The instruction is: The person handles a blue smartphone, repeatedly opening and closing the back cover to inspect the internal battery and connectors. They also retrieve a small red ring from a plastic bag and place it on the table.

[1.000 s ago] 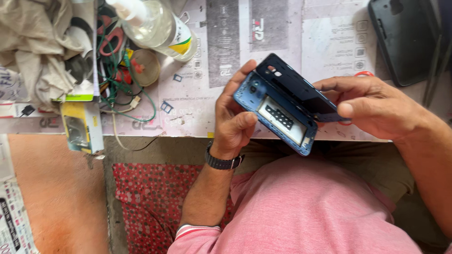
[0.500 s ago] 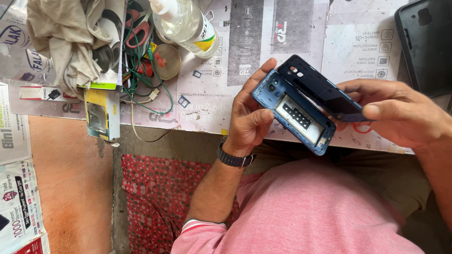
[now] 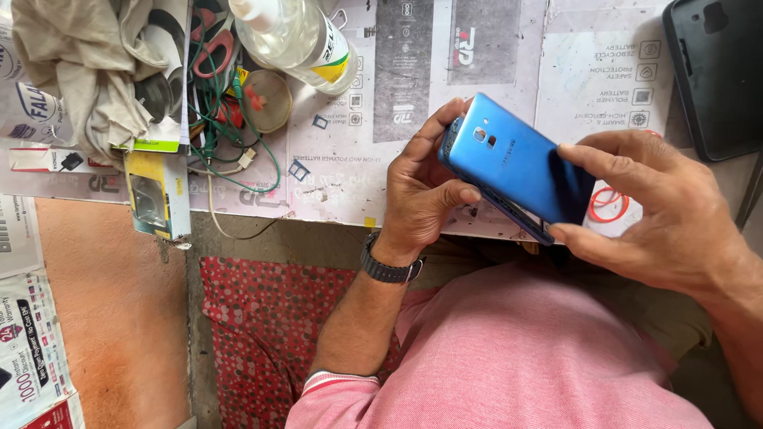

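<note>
A blue phone (image 3: 515,165) is held between both hands above the near edge of a paper-covered worktable (image 3: 413,143). Its blue back cover faces up and lies flat over the phone body. My left hand (image 3: 425,191), with a dark wristband, grips the phone's left end, thumb on the near side and fingers on the far side. My right hand (image 3: 660,214) holds the right end, with fingertips pressing on the back cover and thumb under the lower edge.
A clear plastic bottle (image 3: 294,36) lies at the top. Beside it are tangled green and white wires (image 3: 218,119), a round lid (image 3: 266,99), a crumpled cloth (image 3: 71,63) and a small yellow box (image 3: 159,195). A black case (image 3: 715,71) sits top right. A red ring (image 3: 608,205) lies under the phone.
The back cover, lifted off the phone before with the battery bay showing, now lies shut over the phone. Both hands have stayed on the phone.
</note>
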